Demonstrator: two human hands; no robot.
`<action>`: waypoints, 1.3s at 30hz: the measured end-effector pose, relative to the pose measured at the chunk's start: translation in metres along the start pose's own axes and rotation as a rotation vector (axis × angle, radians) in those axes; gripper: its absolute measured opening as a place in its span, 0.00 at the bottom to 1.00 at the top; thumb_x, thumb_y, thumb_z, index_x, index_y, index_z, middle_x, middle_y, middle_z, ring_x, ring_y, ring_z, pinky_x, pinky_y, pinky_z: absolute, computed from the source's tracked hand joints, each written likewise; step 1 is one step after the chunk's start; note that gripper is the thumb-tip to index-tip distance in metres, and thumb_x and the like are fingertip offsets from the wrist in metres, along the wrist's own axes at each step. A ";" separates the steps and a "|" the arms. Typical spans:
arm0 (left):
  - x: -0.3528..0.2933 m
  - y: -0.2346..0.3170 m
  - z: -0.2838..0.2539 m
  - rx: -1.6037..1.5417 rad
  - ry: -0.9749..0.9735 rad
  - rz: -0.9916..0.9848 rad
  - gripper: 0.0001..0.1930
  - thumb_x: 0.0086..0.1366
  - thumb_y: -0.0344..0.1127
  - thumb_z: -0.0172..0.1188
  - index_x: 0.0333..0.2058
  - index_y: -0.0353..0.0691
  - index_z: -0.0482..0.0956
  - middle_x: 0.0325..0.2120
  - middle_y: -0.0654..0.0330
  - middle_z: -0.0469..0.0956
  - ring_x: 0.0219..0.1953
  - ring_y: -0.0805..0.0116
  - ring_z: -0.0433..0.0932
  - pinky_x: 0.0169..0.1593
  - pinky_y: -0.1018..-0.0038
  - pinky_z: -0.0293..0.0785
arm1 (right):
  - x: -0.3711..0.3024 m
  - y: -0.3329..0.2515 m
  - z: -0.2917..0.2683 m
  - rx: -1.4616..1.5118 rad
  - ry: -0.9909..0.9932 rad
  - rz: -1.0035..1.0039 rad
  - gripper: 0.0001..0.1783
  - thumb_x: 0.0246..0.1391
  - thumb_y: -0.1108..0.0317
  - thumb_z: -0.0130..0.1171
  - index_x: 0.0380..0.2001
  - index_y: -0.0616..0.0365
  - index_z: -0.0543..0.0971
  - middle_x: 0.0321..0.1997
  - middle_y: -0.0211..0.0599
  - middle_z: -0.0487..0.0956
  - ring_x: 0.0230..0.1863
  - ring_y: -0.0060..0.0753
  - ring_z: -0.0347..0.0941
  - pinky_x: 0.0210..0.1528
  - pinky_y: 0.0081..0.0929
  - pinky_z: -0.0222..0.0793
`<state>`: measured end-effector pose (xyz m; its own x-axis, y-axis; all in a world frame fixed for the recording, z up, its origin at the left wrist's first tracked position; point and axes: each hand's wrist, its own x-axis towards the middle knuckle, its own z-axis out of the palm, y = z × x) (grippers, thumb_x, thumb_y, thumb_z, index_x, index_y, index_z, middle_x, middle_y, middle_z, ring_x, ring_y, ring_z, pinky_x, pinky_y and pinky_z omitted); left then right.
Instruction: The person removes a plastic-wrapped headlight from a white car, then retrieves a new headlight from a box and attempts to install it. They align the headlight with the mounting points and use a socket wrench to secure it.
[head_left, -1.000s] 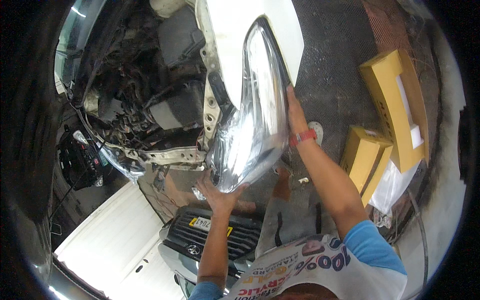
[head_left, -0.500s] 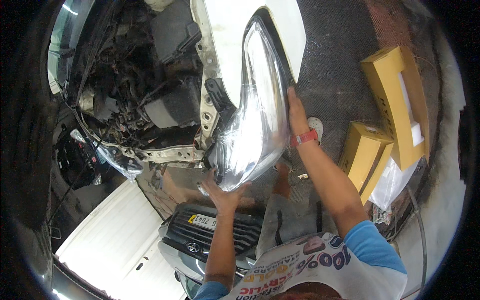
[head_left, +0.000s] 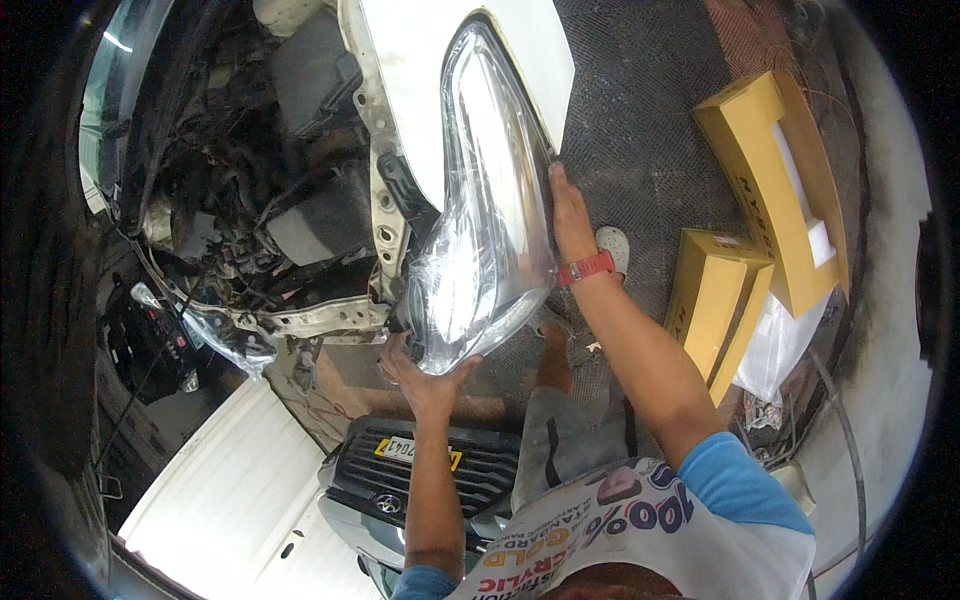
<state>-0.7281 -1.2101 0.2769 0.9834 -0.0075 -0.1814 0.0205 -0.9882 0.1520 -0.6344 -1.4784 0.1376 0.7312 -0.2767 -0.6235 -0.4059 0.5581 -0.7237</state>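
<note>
A large car headlight [head_left: 490, 190], covered in clear plastic film, sits along the edge of the white fender [head_left: 405, 90], its narrow end up inside the fender's cutout. My left hand [head_left: 428, 382] grips its broad lower end, fingers spread around the corner and the fingertips partly hidden behind it. My right hand [head_left: 570, 215], with a red watch [head_left: 585, 268] at the wrist, presses along the headlight's outer side, palm and fingers against it. Whether the headlight's back touches the body mounts is hidden.
To the left lies the exposed engine bay [head_left: 270, 180], bordered by a bare metal front rail [head_left: 330, 320]. Another film-wrapped headlight [head_left: 225, 340] is at the far front corner. Cardboard boxes [head_left: 715, 300] stand at right on dark matting. Behind is a parked car's grille [head_left: 425, 465].
The whole view has shifted, moving the scene left and slightly up. Both hands stay on the headlight, which keeps nearly the same place against the fender.
</note>
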 end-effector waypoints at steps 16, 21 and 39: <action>0.010 0.011 -0.006 -0.022 -0.076 -0.112 0.60 0.30 0.60 0.84 0.60 0.41 0.62 0.59 0.48 0.63 0.64 0.45 0.59 0.69 0.38 0.46 | 0.019 -0.003 0.006 0.090 0.095 0.101 0.46 0.65 0.30 0.44 0.41 0.74 0.82 0.38 0.47 0.83 0.38 0.34 0.77 0.46 0.30 0.71; -0.031 -0.026 0.023 -0.597 0.174 -0.484 0.58 0.49 0.77 0.61 0.69 0.45 0.54 0.68 0.47 0.54 0.70 0.45 0.52 0.70 0.37 0.46 | 0.024 0.003 0.000 0.065 0.078 0.132 0.49 0.65 0.30 0.42 0.45 0.78 0.79 0.42 0.52 0.82 0.42 0.36 0.78 0.49 0.31 0.72; -0.037 -0.075 0.078 -1.749 0.427 -1.170 0.62 0.52 0.91 0.30 0.74 0.51 0.47 0.75 0.51 0.45 0.74 0.39 0.46 0.68 0.28 0.44 | 0.016 -0.009 0.006 0.133 0.044 0.153 0.48 0.67 0.31 0.39 0.51 0.74 0.79 0.47 0.54 0.82 0.43 0.43 0.81 0.50 0.34 0.74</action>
<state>-0.7805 -1.1477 0.1966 0.3644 0.6157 -0.6987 0.3469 0.6066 0.7154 -0.6152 -1.4829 0.1357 0.6408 -0.2132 -0.7375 -0.4323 0.6937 -0.5761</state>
